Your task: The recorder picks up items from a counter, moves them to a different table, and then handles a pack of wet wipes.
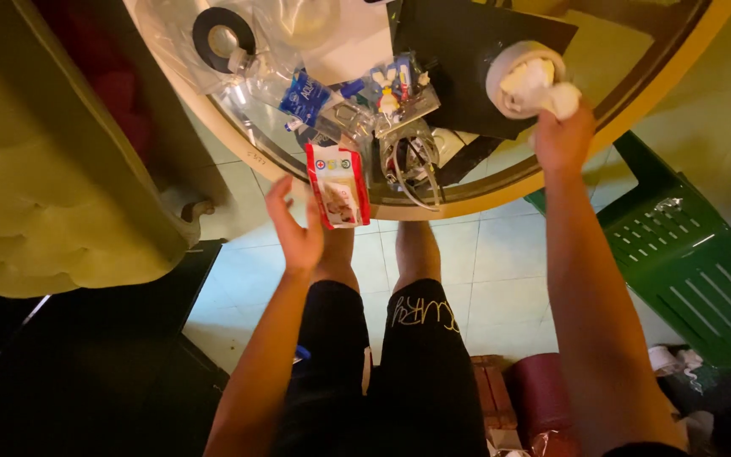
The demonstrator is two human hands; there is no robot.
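Note:
My left hand [295, 227] is open, fingers spread, just left of a red and white packet [338, 184] that overhangs the edge of the round glass-topped table [475, 199]; the fingers seem not to touch the packet. My right hand [562, 134] reaches over the table rim and grips crumpled white tissue [552, 91] pulled from a tissue roll [518, 76] lying on a black sheet [458, 51].
On the table lie a clear plastic bottle with a blue label [285, 89], a black tape roll [222, 35], small packets [391, 85] and coiled cable [412, 161]. A green plastic chair [687, 254] stands right, a yellowish cloth-covered shape [52, 186] left. My legs stand on tiled floor.

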